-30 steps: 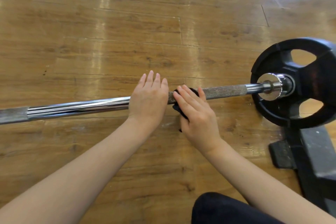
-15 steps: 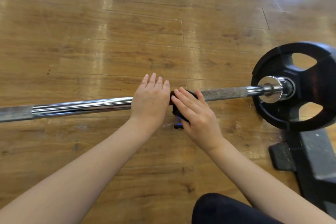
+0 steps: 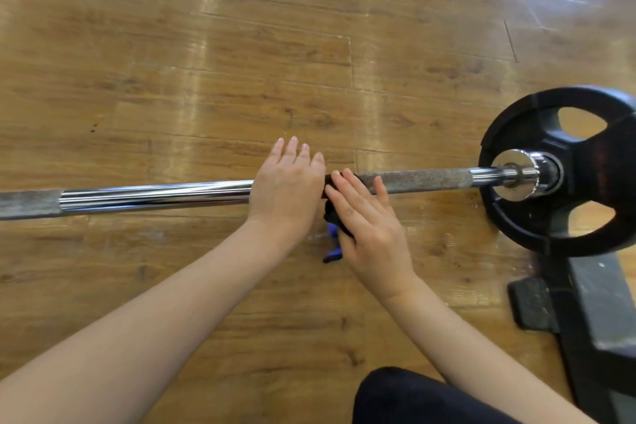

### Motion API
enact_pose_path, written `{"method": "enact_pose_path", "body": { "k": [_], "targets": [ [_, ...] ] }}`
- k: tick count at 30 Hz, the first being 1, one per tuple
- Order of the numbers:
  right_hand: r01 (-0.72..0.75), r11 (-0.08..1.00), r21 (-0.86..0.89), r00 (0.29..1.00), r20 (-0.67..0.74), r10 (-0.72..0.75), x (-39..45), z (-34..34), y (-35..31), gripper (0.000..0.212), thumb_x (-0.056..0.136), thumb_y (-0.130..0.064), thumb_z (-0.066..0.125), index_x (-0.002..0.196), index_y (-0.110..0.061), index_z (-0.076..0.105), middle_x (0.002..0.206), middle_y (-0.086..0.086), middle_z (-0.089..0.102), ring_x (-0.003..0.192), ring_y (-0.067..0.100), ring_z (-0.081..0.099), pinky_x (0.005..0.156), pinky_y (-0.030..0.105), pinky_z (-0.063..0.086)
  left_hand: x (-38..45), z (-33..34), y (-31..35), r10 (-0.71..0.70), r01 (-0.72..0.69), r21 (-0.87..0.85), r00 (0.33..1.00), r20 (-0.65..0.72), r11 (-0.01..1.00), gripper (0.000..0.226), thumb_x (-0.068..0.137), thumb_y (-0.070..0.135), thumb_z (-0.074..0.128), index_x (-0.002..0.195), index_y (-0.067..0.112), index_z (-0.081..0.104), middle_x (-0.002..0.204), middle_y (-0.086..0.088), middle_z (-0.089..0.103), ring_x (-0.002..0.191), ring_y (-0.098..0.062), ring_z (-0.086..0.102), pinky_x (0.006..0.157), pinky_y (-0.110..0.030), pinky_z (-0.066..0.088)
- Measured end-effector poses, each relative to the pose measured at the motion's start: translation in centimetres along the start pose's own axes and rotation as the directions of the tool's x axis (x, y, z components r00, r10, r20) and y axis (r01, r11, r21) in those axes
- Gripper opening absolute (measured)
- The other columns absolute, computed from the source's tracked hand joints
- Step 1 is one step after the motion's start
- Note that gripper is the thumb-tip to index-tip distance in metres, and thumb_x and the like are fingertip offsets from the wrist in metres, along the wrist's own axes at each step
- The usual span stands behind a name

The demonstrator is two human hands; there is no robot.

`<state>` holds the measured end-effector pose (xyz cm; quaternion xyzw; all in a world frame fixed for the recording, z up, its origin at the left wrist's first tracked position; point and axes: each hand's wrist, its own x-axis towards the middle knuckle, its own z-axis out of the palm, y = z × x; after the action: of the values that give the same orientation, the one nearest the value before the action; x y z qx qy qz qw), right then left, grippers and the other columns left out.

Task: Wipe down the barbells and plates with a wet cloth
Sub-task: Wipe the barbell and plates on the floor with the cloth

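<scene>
A barbell (image 3: 155, 198) lies across a wooden floor (image 3: 206, 79), running from the left edge of the view to a black plate (image 3: 585, 217) mounted on its right end, where a chrome collar (image 3: 523, 175) sits against the plate's hub. The left hand (image 3: 287, 189) rests flat on the bar near its middle, fingers straight and together, reaching over the shaft and grasping nothing. Just beside it, the right hand (image 3: 371, 227) lies with straight fingers pressing a dark cloth (image 3: 332, 213) against the bar at the start of the rough knurled section (image 3: 423, 181); the cloth drapes down on the near side of the bar, and a blue part of it shows below the hand. The two hands nearly touch. A dark rack base (image 3: 592, 313) stands on the floor under the plate, at the right edge. A dark-clothed knee (image 3: 413, 399) shows at the bottom.
</scene>
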<state>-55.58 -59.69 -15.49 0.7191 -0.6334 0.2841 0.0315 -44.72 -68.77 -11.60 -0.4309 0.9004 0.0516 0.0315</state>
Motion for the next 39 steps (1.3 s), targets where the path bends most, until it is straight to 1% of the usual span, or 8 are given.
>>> {"method": "enact_pose_path", "body": {
  "k": [5, 9, 17, 21, 27, 31, 36, 39],
  "targets": [
    [-0.096, 0.991, -0.094, 0.995, -0.05, 0.091, -1.3, -2.5, 4.5, 0.039, 0.084, 0.0, 0.048, 0.122, -0.001, 0.06, 0.133, 0.007, 0.05, 0.125, 0.023, 0.048, 0.115, 0.046, 0.014, 0.1, 0.2, -0.1, 0.011, -0.011, -0.018, 1.0, -0.008, 1.0, 0.052, 0.097, 0.007, 0.029, 0.149, 0.009, 0.022, 0.154, -0.014, 0.025, 0.145, -0.028, 0.014, 0.117, -0.038, 0.0],
    [-0.209, 0.974, -0.088, 0.971, -0.134, 0.196, -1.1, -2.0, 3.5, 0.04, 0.083, -0.001, 0.045, 0.119, 0.005, 0.06, 0.127, 0.018, 0.056, 0.123, 0.032, 0.05, 0.115, 0.044, 0.016, 0.4, 0.2, 0.3, 0.005, -0.005, -0.033, 1.0, -0.021, 0.999, 0.051, 0.097, 0.007, 0.03, 0.148, 0.009, 0.025, 0.154, -0.014, 0.027, 0.145, -0.028, 0.015, 0.117, -0.038, -0.001],
    [-0.116, 0.993, -0.038, 0.993, -0.034, 0.115, -0.8, -3.1, 4.6, 0.042, 0.083, 0.001, 0.048, 0.123, -0.002, 0.059, 0.132, 0.004, 0.05, 0.125, 0.02, 0.049, 0.117, 0.043, 0.01, 0.3, 0.1, 0.4, 0.006, -0.008, -0.061, 0.999, -0.035, 0.998, 0.044, 0.093, 0.005, 0.038, 0.136, 0.011, 0.044, 0.15, -0.01, 0.035, 0.144, -0.026, 0.02, 0.117, -0.037, 0.002],
    [-0.203, 0.978, -0.051, 0.975, -0.097, 0.198, -0.5, -2.3, 3.1, 0.04, 0.083, -0.002, 0.047, 0.12, 0.002, 0.061, 0.128, 0.015, 0.057, 0.123, 0.028, 0.051, 0.116, 0.042, 0.011, 0.3, 0.0, 0.5, -0.005, 0.002, -0.064, 0.999, -0.046, 0.998, 0.043, 0.093, 0.004, 0.037, 0.134, 0.011, 0.047, 0.149, -0.011, 0.036, 0.143, -0.027, 0.021, 0.117, -0.037, 0.002],
    [-0.026, 0.998, -0.049, 1.0, 0.013, 0.026, -0.5, -1.0, 1.4, 0.039, 0.085, -0.001, 0.05, 0.123, 0.001, 0.059, 0.132, 0.016, 0.054, 0.126, 0.026, 0.048, 0.115, 0.045, 0.016, 0.2, 0.0, 0.4, 0.002, -0.006, -0.075, 0.999, -0.047, 0.997, 0.043, 0.095, 0.007, 0.035, 0.137, 0.012, 0.044, 0.151, -0.01, 0.034, 0.144, -0.025, 0.019, 0.117, -0.036, 0.001],
    [-0.197, 0.971, -0.134, 0.98, -0.055, 0.191, -1.9, -2.8, 4.7, 0.044, 0.083, 0.0, 0.046, 0.125, 0.001, 0.057, 0.133, 0.017, 0.053, 0.128, 0.025, 0.044, 0.117, 0.042, 0.008, 0.4, 0.4, 0.2, -0.014, 0.013, -0.052, 1.0, -0.027, 0.999, 0.047, 0.091, 0.002, 0.039, 0.136, 0.011, 0.044, 0.151, -0.01, 0.035, 0.144, -0.026, 0.019, 0.117, -0.036, 0.001],
    [-0.16, 0.986, -0.051, 0.982, -0.108, 0.154, -0.5, -0.9, 1.8, 0.036, 0.085, -0.001, 0.047, 0.117, 0.006, 0.062, 0.126, 0.021, 0.058, 0.122, 0.032, 0.051, 0.114, 0.044, 0.019, 0.4, 1.0, 0.2, -0.009, 0.002, -0.068, 0.993, -0.115, 0.998, 0.031, 0.068, -0.006, 0.065, 0.098, 0.001, 0.07, 0.112, -0.021, 0.066, 0.116, -0.037, 0.057, 0.105, -0.046, 0.036],
    [-0.107, 0.994, 0.004, 0.993, -0.055, 0.107, 0.6, -0.5, 0.5, 0.035, 0.086, -0.001, 0.044, 0.114, 0.004, 0.065, 0.123, 0.019, 0.061, 0.119, 0.029, 0.054, 0.111, 0.047, 0.023, 0.3, 0.6, 0.2, 0.0, -0.008, -0.075, 0.995, -0.095, 0.997, 0.032, 0.081, -0.001, 0.055, 0.112, 0.001, 0.065, 0.125, -0.02, 0.06, 0.128, -0.035, 0.047, 0.113, -0.044, 0.024]
  ]
}}
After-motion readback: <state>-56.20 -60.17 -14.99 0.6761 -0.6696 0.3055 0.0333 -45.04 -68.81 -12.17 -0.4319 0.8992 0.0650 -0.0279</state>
